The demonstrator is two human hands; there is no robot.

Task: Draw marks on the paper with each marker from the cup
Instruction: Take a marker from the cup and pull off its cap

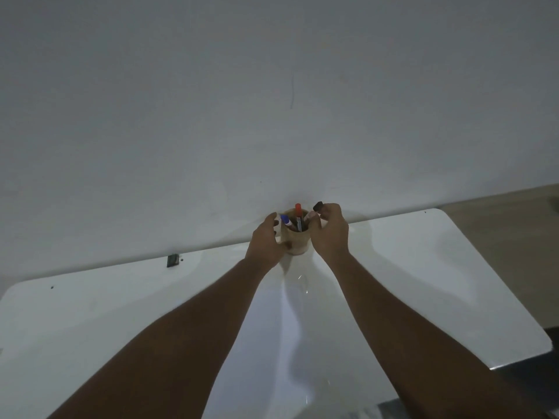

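The cup (295,237) stood at the far edge of the white tabletop (423,267), against the wall (272,86), holding a blue marker (284,219) and a red marker (298,208). The left hand (266,240) wrapped the cup's side. The right hand (329,231) pinched a black-capped marker (317,206) at the rim.

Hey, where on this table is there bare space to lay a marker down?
Bare table lies right of the right hand, out to the rounded corner, and left of the left hand, short of the small dark object at the back edge. It is crowded around the cup, which both hands flank.
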